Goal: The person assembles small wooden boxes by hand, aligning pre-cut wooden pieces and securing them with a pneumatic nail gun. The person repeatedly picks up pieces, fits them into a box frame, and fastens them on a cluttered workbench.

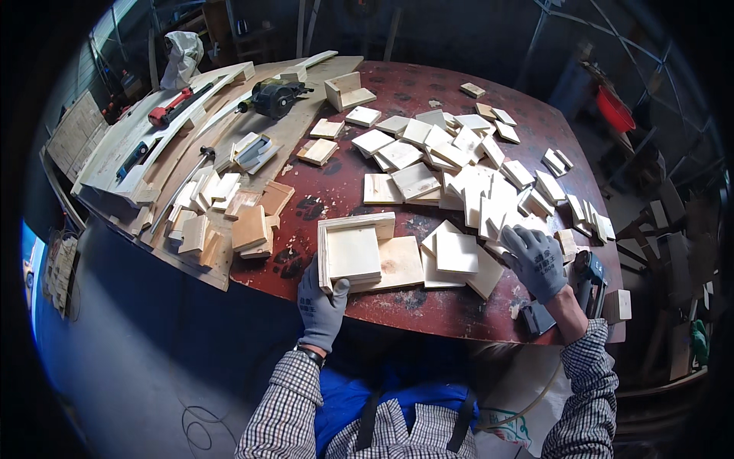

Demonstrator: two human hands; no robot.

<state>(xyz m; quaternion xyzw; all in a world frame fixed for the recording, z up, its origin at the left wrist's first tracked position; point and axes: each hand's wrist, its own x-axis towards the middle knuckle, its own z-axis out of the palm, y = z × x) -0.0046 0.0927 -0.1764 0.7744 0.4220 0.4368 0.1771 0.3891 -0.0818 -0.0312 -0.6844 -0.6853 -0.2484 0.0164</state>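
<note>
My left hand (319, 310), in a grey work glove, grips the corner of a small wooden box piece (355, 251) near the table's front edge. Its thumb lies on the near side. The piece has a square panel with raised walls on its left and far sides. Beneath it, a flat wooden board (401, 264) pokes out. My right hand (537, 264), also gloved, reaches over the right part of a heap of pale wooden blocks (489, 191). Its fingers are spread against the heap's near edge, and nothing shows held. Several loose square panels (457, 252) lie between my hands.
A dark tool resembling a nail gun (587, 275) rests beside my right wrist. To the left, a plywood sheet (302, 115) carries a circular saw (275, 98), a red tool (170, 107), a hammer (206, 153) and stacked offcuts (256, 218). An L-shaped wooden piece (348, 92) stands farther back.
</note>
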